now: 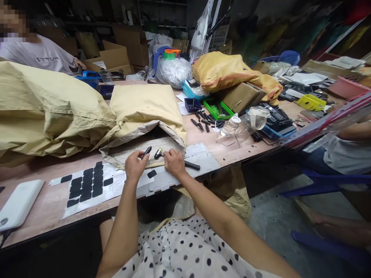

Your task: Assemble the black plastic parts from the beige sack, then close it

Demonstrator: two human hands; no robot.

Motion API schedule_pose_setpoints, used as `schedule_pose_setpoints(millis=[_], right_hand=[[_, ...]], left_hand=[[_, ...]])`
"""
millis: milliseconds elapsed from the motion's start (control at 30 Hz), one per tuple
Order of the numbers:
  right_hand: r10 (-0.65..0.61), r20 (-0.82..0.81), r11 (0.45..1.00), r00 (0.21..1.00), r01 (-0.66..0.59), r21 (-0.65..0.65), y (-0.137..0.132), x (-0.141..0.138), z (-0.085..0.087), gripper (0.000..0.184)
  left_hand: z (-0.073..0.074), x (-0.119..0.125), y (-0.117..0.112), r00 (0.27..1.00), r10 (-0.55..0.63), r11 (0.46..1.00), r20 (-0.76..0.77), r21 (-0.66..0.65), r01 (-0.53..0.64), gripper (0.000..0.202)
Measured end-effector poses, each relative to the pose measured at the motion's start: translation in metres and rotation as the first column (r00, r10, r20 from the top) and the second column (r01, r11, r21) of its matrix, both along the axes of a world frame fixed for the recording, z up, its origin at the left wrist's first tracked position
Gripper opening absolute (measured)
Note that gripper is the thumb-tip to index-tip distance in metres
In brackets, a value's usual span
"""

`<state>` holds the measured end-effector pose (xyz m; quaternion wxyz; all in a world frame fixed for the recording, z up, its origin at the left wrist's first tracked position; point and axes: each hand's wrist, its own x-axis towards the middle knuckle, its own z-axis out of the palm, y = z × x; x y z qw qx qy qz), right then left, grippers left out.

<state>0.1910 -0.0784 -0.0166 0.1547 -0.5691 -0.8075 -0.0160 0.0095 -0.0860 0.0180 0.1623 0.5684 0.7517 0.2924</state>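
A: What's around, anything in the way?
B: Tan sack (145, 98) right behind the hands, mouth open twd the person, blocks the table (203, 139) beyond. 2nd sack (46, 112) to its L. Sheet (117, 179) w/ rows of pads (97, 183) L of the hands, white box (21, 204) far L. Grey board (207, 155) nr/under the hands, one loose pad (151, 173) on it. Farther R: black pcs (197, 125), green tray (225, 116), bottle (230, 127), yellow bag (222, 69). Co-worker (50, 54) back L, another (350, 150) seated R.

A: Materials, shapes?
B: Sack = creased outer, greyish woven lining. Pads = flat, black, rounded corners. Bottle clear, white cap. Hammer (192, 165) = black handle, thin shiny shaft, short head w/ a yellowish bit.

A: Hands? Which way does the part point?
B: L hand (135, 166) pinches a black part (147, 152), slim, in front of the sack's mouth. Long axis slanted, free end up, away & R. R hand (174, 161) wrapped round the hammer: axis roughly L–R, head L, handle out R over the board. Head just beside the part, small gap in view. Fine detail of the part too small to tell.
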Motion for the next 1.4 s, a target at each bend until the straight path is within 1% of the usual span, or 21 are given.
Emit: schedule_pose_setpoints(millis=[67, 133, 200, 300, 400, 467, 567, 633, 767, 867, 933, 1033, 1100, 1267, 1400], right_hand=[[-0.004, 0.002, 1.0, 1.0, 0.004, -0.007, 0.0, 0.0, 0.0, 0.022], [-0.011, 0.005, 1.0, 1.0, 0.011, -0.019, 0.0, 0.0, 0.001, 0.022], [-0.016, 0.002, 0.999, 1.0, 0.016, -0.032, 0.0, 0.001, 0.002, 0.024], [-0.019, -0.01, 0.998, 1.0, 0.019, -0.055, 0.001, 0.002, 0.004, 0.025], [-0.014, -0.041, 0.997, 0.999, 0.011, -0.083, 0.002, 0.005, 0.007, 0.026], [-0.002, -0.085, 0.997, 0.996, -0.005, -0.079, 0.0, 0.007, 0.009, 0.028], [0.033, -0.187, 0.998, 0.982, -0.042, -0.043, -0.009, 0.005, 0.013, 0.031], [0.068, -0.246, 0.995, 0.967, -0.082, -0.047, -0.017, 0.001, 0.014, 0.032], [0.122, -0.312, 0.984, 0.942, -0.155, -0.084, -0.031, -0.008, 0.017, 0.031], [0.147, -0.36, 0.984, 0.921, -0.174, -0.044, -0.035, -0.012, 0.02, 0.035], [0.166, -0.345, 0.981, 0.924, -0.188, -0.034, -0.037, -0.013, 0.02, 0.035], [0.183, -0.268, 0.974, 0.946, -0.211, -0.08, -0.037, -0.014, 0.021, 0.033], [0.172, -0.241, 0.976, 0.955, -0.199, -0.091, -0.036, -0.012, 0.022, 0.032], [0.138, -0.246, 0.989, 0.959, -0.146, -0.013, -0.033, -0.009, 0.022, 0.036], [0.123, -0.188, 0.99, 0.974, -0.133, -0.041, -0.032, -0.01, 0.018, 0.034]], left_hand=[[-0.013, -0.007, -0.024, 1.0, -0.001, 1.0, 0.006, 0.022, 0.001, 0.02], [-0.026, -0.008, -0.038, 1.0, -0.02, 0.999, 0.003, 0.05, 0.02, 0.017], [-0.036, -0.005, -0.043, 0.999, -0.034, 0.995, -0.007, 0.09, 0.035, 0.015], [-0.043, -0.002, -0.042, 0.999, -0.043, 0.99, -0.016, 0.13, 0.045, 0.013], [-0.043, -0.001, -0.04, 0.999, -0.045, 0.991, -0.008, 0.129, 0.046, 0.011], [-0.043, -0.001, -0.04, 0.999, -0.038, 0.993, -0.008, 0.115, 0.039, 0.01], [-0.043, 0.0, -0.04, 1.0, -0.031, 0.995, -0.004, 0.09, 0.031, 0.01], [-0.044, 0.0, -0.04, 1.0, -0.031, 0.996, 0.007, 0.081, 0.03, 0.009], [-0.044, 0.0, -0.039, 0.999, -0.02, 0.998, 0.03, 0.067, 0.018, 0.007], [-0.044, 0.0, -0.039, 0.999, -0.028, 0.998, 0.046, 0.061, 0.025, 0.007], [-0.043, 0.001, -0.039, 0.999, -0.031, 0.998, 0.045, 0.058, 0.028, 0.005], [-0.042, 0.001, -0.039, 0.999, -0.026, 0.998, 0.031, 0.052, 0.024, 0.003], [-0.042, 0.001, -0.039, 0.999, -0.028, 0.998, 0.027, 0.052, 0.026, 0.003], [-0.043, 0.0, -0.039, 0.999, -0.047, 0.997, 0.026, 0.057, 0.045, 0.006], [-0.044, 0.001, -0.039, 0.999, -0.043, 0.997, 0.025, 0.064, 0.041, 0.007]])
